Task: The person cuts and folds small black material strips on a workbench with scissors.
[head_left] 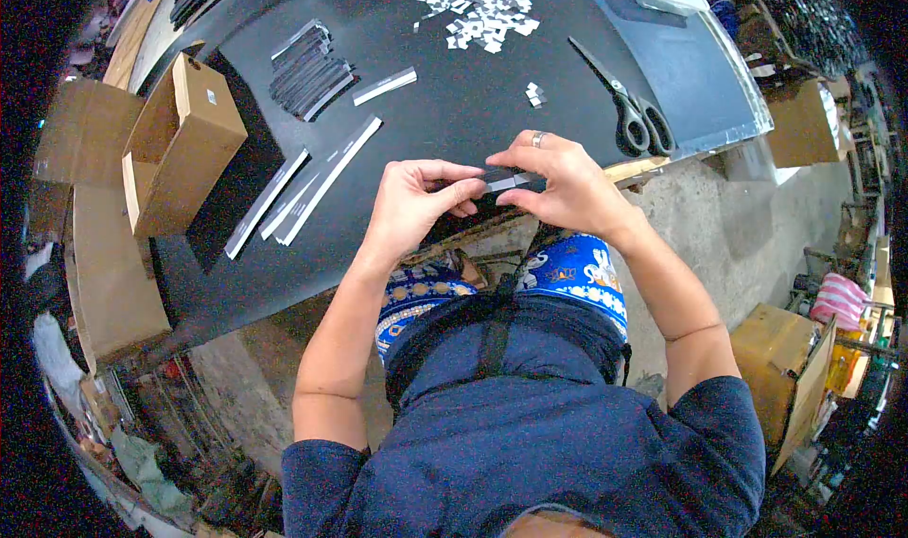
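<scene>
Between my two hands, near the table's front edge, is a short black strip with a pale grey-white band (505, 184). My left hand (416, 202) pinches its left end between thumb and fingers. Thumb and forefinger of my right hand (572, 186), which wears a ring, close on the right end. Several longer black-and-white strips (326, 180) lie to the left of my hands, with one shorter strip (385, 86) above them. Past my right hand lie a few small white cut pieces (535, 94) and black-handled scissors (629, 112), blades pointing away.
A stack of dark strips (310, 76) lies at the left. Many small white pieces (482, 8) are heaped at the back of the black table (454, 93). An open cardboard box (189, 145) stands at the left edge; another carton (776, 358) is on the floor at right.
</scene>
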Action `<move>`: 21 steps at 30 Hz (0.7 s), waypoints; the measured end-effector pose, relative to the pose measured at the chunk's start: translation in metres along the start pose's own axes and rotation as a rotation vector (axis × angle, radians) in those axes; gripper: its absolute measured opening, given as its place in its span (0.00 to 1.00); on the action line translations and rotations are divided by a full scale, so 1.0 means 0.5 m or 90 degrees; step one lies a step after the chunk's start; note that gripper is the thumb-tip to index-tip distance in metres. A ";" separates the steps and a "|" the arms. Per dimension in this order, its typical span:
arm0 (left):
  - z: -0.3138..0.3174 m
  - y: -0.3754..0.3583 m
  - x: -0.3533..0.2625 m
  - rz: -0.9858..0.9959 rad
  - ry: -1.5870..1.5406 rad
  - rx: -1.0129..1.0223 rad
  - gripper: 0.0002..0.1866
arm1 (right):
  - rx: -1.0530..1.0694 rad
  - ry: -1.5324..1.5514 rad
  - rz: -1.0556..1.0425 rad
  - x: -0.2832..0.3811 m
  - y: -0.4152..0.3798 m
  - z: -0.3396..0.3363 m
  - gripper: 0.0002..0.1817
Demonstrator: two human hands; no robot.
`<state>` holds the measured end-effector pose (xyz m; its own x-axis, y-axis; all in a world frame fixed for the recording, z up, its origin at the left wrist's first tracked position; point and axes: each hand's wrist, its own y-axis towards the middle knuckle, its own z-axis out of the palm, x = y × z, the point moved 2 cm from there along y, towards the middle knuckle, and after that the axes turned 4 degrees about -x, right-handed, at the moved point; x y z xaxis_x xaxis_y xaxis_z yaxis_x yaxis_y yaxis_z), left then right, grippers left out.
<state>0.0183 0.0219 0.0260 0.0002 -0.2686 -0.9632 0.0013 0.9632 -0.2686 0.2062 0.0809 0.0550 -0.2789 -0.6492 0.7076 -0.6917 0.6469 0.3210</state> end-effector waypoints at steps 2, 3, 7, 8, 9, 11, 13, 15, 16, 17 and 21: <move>0.001 0.000 0.001 0.010 -0.007 0.010 0.09 | 0.010 -0.044 -0.042 -0.005 -0.001 0.001 0.17; 0.001 0.000 0.001 0.010 -0.007 0.009 0.09 | 0.010 -0.044 -0.042 -0.005 -0.002 0.002 0.17; 0.000 0.001 0.000 0.020 -0.012 0.022 0.10 | 0.022 -0.027 -0.015 -0.008 -0.003 0.003 0.16; -0.001 0.001 0.000 0.017 -0.012 0.026 0.10 | 0.041 -0.023 0.001 -0.009 -0.004 0.003 0.18; -0.001 0.002 0.001 0.018 -0.012 0.026 0.10 | 0.041 -0.024 0.001 -0.009 -0.003 0.000 0.18; -0.002 0.007 0.004 -0.013 -0.033 0.018 0.09 | 0.011 0.002 -0.003 -0.006 0.000 -0.014 0.22; -0.010 0.018 0.009 -0.025 -0.061 0.006 0.10 | -0.058 -0.070 -0.027 -0.022 0.004 -0.051 0.25; -0.020 0.029 0.005 -0.035 -0.089 -0.008 0.10 | -0.136 -0.170 0.090 -0.064 -0.007 -0.104 0.24; -0.025 0.034 0.003 -0.054 -0.107 -0.016 0.10 | -0.188 -0.255 0.121 -0.087 -0.018 -0.131 0.22; -0.030 0.039 0.001 -0.073 -0.126 -0.024 0.11 | -0.202 -0.340 0.201 -0.100 -0.029 -0.157 0.22; -0.039 0.077 -0.009 -0.105 -0.151 -0.032 0.11 | -0.109 -0.400 0.345 -0.161 -0.069 -0.194 0.26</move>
<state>-0.0011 0.0600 0.0199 0.2385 -0.4089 -0.8809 -0.0291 0.9036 -0.4273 0.3171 0.1497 0.0482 -0.8966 -0.3002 0.3255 -0.2591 0.9518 0.1641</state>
